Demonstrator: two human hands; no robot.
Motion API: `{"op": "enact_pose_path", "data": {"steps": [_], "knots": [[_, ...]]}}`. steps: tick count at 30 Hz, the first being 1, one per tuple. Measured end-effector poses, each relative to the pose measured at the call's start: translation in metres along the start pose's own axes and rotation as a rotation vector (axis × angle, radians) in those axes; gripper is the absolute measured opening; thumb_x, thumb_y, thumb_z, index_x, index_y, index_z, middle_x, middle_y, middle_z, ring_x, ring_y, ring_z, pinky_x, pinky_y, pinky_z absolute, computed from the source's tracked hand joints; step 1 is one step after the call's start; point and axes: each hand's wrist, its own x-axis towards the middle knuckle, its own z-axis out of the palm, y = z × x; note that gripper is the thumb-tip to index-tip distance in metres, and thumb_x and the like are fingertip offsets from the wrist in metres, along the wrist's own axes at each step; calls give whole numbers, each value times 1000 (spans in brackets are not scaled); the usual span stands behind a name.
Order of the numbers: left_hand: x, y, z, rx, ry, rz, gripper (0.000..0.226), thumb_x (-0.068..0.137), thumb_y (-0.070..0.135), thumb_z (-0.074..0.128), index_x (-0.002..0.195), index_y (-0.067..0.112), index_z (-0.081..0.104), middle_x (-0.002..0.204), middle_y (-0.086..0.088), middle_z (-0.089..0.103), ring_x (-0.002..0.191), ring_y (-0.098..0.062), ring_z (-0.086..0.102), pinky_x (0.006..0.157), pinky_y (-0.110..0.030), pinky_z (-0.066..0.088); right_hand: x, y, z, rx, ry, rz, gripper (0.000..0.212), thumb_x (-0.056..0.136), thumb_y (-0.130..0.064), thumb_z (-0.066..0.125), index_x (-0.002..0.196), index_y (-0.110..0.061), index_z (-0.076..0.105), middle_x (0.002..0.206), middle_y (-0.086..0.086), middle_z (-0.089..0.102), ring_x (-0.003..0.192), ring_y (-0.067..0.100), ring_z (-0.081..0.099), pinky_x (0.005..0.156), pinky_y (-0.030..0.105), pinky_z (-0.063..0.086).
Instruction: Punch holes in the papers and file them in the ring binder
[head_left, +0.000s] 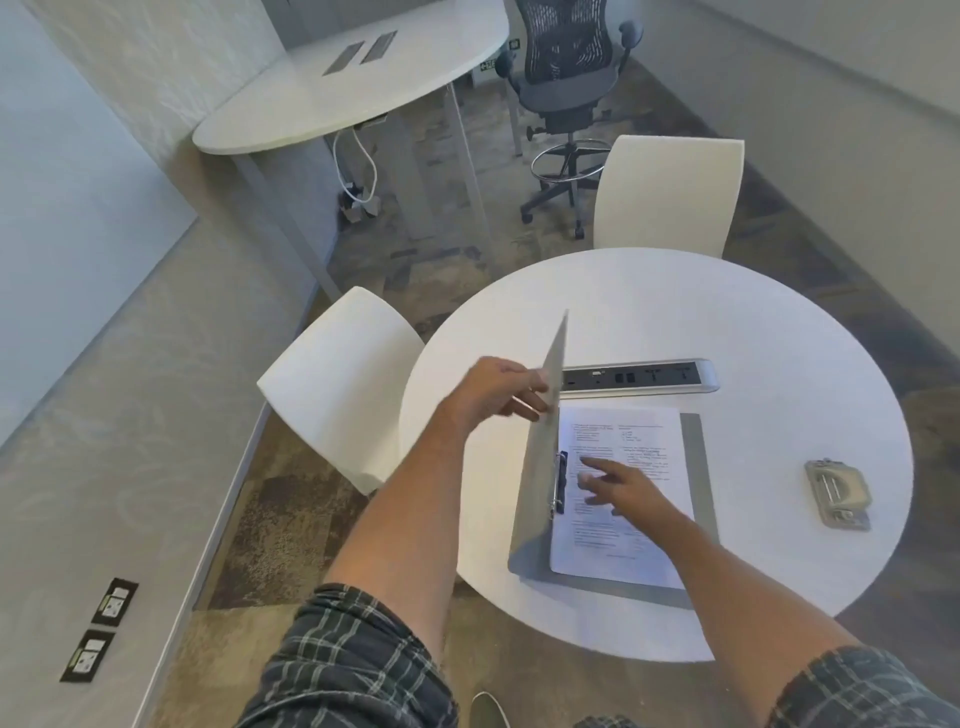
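A grey ring binder lies on the round white table, its left cover raised nearly upright. My left hand grips the upper edge of that cover. Printed papers lie inside on the right half, against the metal ring mechanism. My right hand rests on the papers with fingers spread straight, close to the rings. A grey hole punch sits apart at the right of the table.
A power strip is set in the table just beyond the binder. Two white chairs stand at the table, one at the left and one at the far side. A second white table and a mesh office chair are further back.
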Motion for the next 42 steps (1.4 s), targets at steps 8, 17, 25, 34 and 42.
{"op": "enact_pose_path", "data": {"steps": [8, 17, 25, 34, 42], "knots": [[8, -73, 77, 413, -161, -30, 55, 70, 1, 60, 117, 22, 78, 89, 3, 80, 66, -9, 60, 71, -34, 57, -23, 21, -67, 476, 219, 144, 79, 91, -81, 34, 106, -18, 80, 103, 10, 78, 92, 27, 71, 86, 40, 51], [6, -135, 114, 790, -126, -81, 106, 73, 35, 83, 159, 42, 22, 171, 3, 0, 149, -28, 36, 116, -42, 40, -39, 53, -82, 121, 435, 184, 69, 74, -24, 86, 133, -15, 52, 95, 9, 71, 88, 26, 71, 83, 43, 58], [-13, -150, 139, 889, -70, -28, 92, 89, 46, 70, 161, 38, 13, 171, 7, -7, 143, -20, 45, 106, -38, 47, -36, 60, -57, -674, 320, 280, 61, 93, -35, 56, 152, -37, 37, 138, 9, 45, 123, 32, 54, 98, 41, 48], [-11, -143, 148, 1090, -43, -73, 87, 89, 51, 66, 159, 32, 17, 171, -4, 3, 155, -36, 11, 114, -53, 28, -42, 69, -56, -941, 141, 240, 70, 99, -46, 43, 162, -30, 16, 171, 0, 11, 155, 19, 19, 117, 39, 30], [-9, -124, 139, 1169, -4, 12, 74, 84, 53, 68, 147, 25, 42, 164, -5, 24, 155, -32, 13, 115, -55, 19, -45, 48, -65, -1012, 148, 119, 77, 96, -50, 49, 161, -19, 23, 170, -2, 14, 155, 15, 20, 121, 34, 27]]}}
